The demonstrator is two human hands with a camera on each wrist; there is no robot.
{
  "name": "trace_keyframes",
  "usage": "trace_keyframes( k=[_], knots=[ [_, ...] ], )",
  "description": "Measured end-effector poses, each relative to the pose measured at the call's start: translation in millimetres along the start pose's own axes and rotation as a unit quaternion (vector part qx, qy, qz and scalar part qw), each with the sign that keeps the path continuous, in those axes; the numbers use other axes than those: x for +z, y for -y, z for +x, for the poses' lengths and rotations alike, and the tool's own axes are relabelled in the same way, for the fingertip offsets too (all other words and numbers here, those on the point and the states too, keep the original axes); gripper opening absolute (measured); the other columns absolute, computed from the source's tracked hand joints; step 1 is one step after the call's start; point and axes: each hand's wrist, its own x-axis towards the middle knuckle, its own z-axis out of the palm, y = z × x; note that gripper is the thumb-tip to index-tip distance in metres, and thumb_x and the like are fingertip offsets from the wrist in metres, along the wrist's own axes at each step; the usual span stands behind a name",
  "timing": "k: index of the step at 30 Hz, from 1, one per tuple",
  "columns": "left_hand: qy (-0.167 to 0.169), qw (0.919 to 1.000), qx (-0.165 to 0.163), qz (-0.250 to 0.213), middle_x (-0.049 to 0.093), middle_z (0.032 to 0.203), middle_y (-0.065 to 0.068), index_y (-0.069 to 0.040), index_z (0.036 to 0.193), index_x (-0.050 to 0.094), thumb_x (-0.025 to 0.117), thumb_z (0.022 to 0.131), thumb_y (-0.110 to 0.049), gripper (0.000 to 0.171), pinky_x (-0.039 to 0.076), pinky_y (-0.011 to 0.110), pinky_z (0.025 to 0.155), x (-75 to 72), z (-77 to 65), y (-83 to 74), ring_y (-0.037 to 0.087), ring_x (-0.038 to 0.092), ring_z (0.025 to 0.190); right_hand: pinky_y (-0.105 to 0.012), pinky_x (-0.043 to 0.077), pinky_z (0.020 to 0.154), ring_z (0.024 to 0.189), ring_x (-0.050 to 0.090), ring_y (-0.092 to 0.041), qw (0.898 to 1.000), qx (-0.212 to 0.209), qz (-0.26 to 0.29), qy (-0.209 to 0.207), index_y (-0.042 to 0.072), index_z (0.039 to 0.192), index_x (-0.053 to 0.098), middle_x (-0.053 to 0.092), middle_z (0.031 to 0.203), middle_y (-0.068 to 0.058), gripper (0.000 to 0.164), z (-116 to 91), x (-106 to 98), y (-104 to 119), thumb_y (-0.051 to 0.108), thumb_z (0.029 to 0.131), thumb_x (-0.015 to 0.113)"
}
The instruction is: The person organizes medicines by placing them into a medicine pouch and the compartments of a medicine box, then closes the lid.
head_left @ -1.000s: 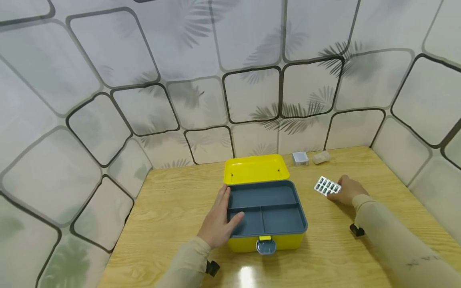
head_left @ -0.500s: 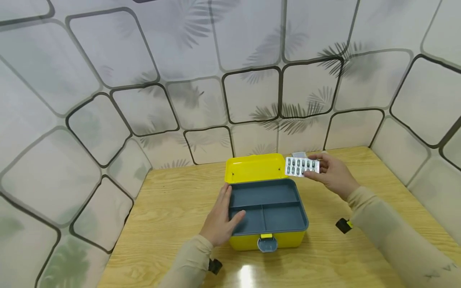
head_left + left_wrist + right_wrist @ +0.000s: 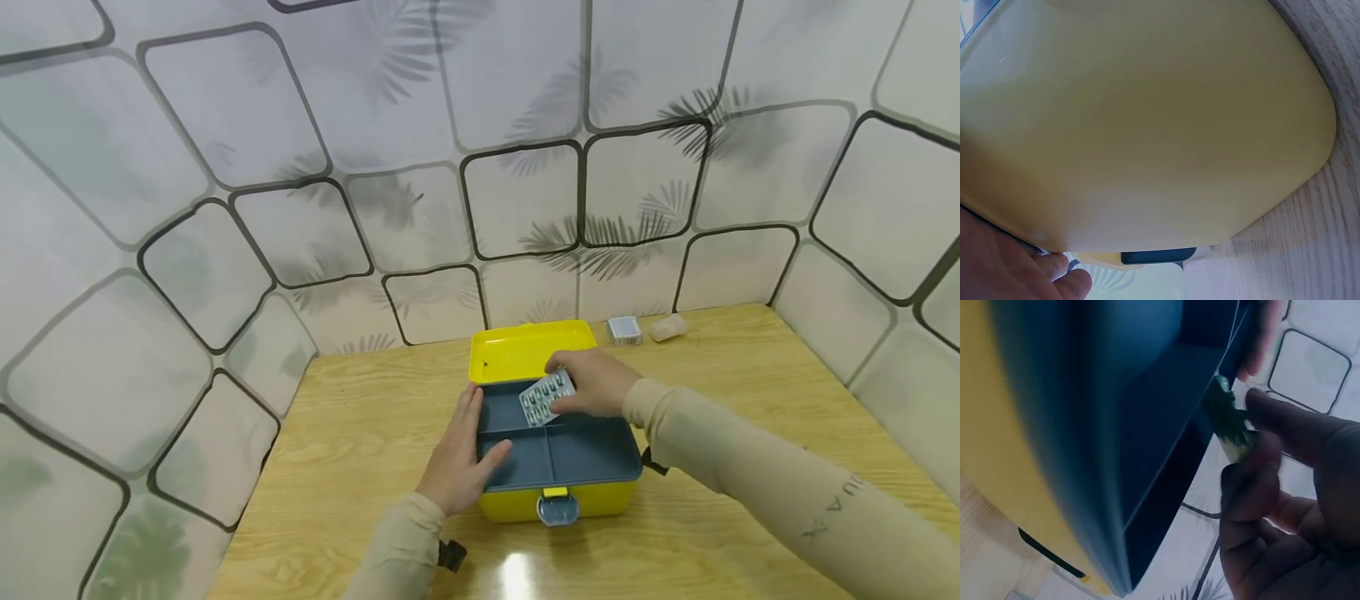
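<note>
A yellow box (image 3: 517,507) with a dark blue divided tray (image 3: 596,450) stands in the middle of the head view, its yellow lid (image 3: 510,350) laid back behind it. My left hand (image 3: 457,467) rests along the tray's left rim, fingers straight and thumb over the near left compartment. Between thumb and fingers my right hand (image 3: 596,383) pinches a silver blister pack of dark green capsules (image 3: 542,402). The pack is tilted over the long back compartment. In the right wrist view the pack (image 3: 1229,419) shows edge-on beside the tray wall; the left wrist view is mostly yellow box side (image 3: 1147,125).
A small white and blue carton (image 3: 624,331) and a pale beige roll (image 3: 668,327) lie at the back right of the wooden table (image 3: 360,450). A clear latch (image 3: 557,510) hangs at the box front. Patterned walls (image 3: 525,200) close in the back and sides.
My right hand has lifted the blister pack off the right side of the table and carried it left over the tray. My left hand has stayed on the rim.
</note>
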Motion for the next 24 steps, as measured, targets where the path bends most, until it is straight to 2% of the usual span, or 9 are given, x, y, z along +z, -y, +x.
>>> trace_keyframes(
  k=[4,7,12,15,16,19,22,24],
  knots=[
    [-0.003,1.0,0.002,-0.001,0.006,0.161,0.009,-0.01,0.155,0.012,0.05,0.096,-0.052,0.082,0.022,0.049,0.114,1.7,-1.0,0.1,0.022,0.011,0.146,-0.034,0.053,0.078,0.086,0.06,-0.015,0.998,0.031,0.003,0.06,0.008,0.136,0.052,0.065,0.107,-0.005,0.062,-1.6,-2.2,7.1,0.027,0.083,0.077],
    [-0.006,1.0,0.005,0.001,0.006,0.161,0.009,-0.01,0.155,0.012,0.05,0.095,-0.052,0.082,0.024,0.049,0.114,1.2,-0.7,0.6,0.022,0.012,0.146,-0.039,0.053,0.084,0.093,0.063,-0.018,0.994,0.029,0.01,0.104,0.008,0.14,0.047,0.064,0.118,-0.01,0.06,-4.3,-4.5,8.8,0.027,0.088,0.071],
    [-0.005,1.0,0.008,-0.002,0.005,0.161,0.007,-0.011,0.155,0.011,0.05,0.096,-0.051,0.081,0.024,0.049,0.114,0.6,0.4,1.6,0.021,0.012,0.146,-0.044,0.049,0.093,0.109,0.059,-0.022,0.989,0.02,-0.01,0.148,0.009,0.134,0.055,0.06,0.127,-0.009,0.048,-6.9,-3.2,10.1,0.032,0.093,0.063],
    [-0.005,1.0,0.007,-0.005,0.005,0.161,0.007,-0.011,0.155,0.012,0.05,0.096,-0.051,0.081,0.023,0.048,0.115,0.9,0.0,1.7,0.02,0.011,0.146,-0.045,0.044,0.1,0.12,0.053,-0.023,0.985,0.016,-0.026,0.168,0.011,0.133,0.057,0.057,0.131,-0.005,0.046,-7.2,-0.5,10.7,0.036,0.094,0.061],
    [-0.004,1.0,0.004,-0.005,0.005,0.161,0.006,-0.011,0.155,0.011,0.05,0.096,-0.051,0.081,0.022,0.047,0.115,1.2,-0.3,1.7,0.019,0.011,0.146,-0.044,0.042,0.102,0.122,0.052,-0.023,0.985,0.012,-0.03,0.17,0.011,0.133,0.057,0.057,0.132,-0.004,0.046,-7.6,-0.1,10.3,0.037,0.094,0.061],
    [-0.001,1.0,-0.002,-0.004,0.004,0.162,0.005,-0.013,0.155,0.011,0.05,0.096,-0.051,0.081,0.022,0.046,0.115,2.1,-1.4,1.5,0.018,0.011,0.146,-0.043,0.046,0.097,0.112,0.057,-0.02,0.986,-0.007,-0.019,0.166,0.011,0.133,0.057,0.06,0.126,-0.004,0.046,-9.9,-5.1,5.2,0.036,0.095,0.061],
    [0.0,1.0,-0.006,-0.006,0.004,0.162,0.004,-0.013,0.155,0.011,0.051,0.096,-0.051,0.081,0.021,0.046,0.115,3.0,-2.7,1.4,0.019,0.011,0.146,-0.044,0.048,0.092,0.106,0.059,-0.022,0.991,-0.037,0.005,0.125,0.007,0.132,0.056,0.062,0.123,-0.007,0.045,-10.7,-19.6,-12.7,0.033,0.097,0.058],
    [-0.005,1.0,-0.002,-0.006,0.004,0.162,0.005,-0.013,0.155,0.012,0.051,0.096,-0.05,0.08,0.021,0.046,0.115,3.2,-2.8,1.7,0.018,0.011,0.146,-0.047,0.048,0.093,0.109,0.059,-0.028,0.996,-0.042,0.007,0.077,0.003,0.131,0.056,0.062,0.123,-0.012,0.042,-7.9,-31.3,-34.0,0.029,0.099,0.054]
  ],
)
